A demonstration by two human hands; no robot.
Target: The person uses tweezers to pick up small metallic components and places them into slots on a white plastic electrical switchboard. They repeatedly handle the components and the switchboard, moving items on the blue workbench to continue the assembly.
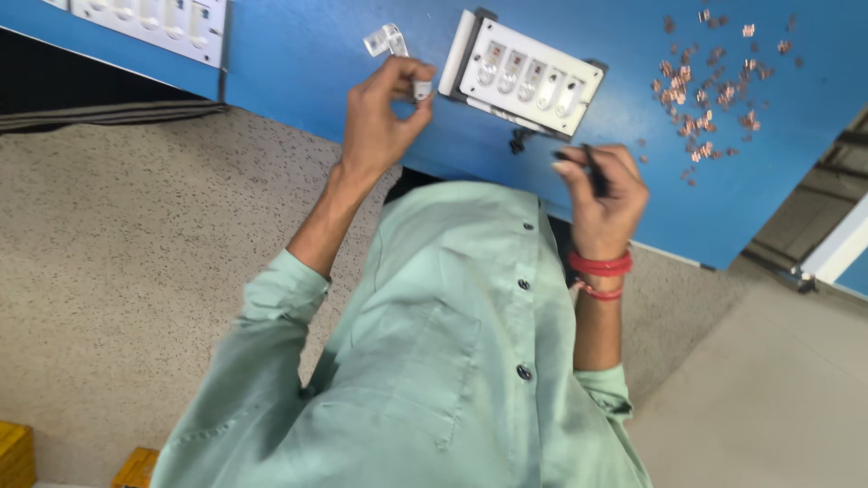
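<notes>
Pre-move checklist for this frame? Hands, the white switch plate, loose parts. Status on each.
1. Left hand pinches a small white part: ok.
2. Right hand grips a thin dark tool: ok; tip hidden.
3. White switch plate lies flat on the blue table, between the hands, untouched: ok.
4. Plate slots filled: cannot tell, too small.
5. Copper-coloured pieces scattered loose to the right of the plate, not contained: not ok.
6. Spare white clip lies apart above the left hand: ok.
</notes>
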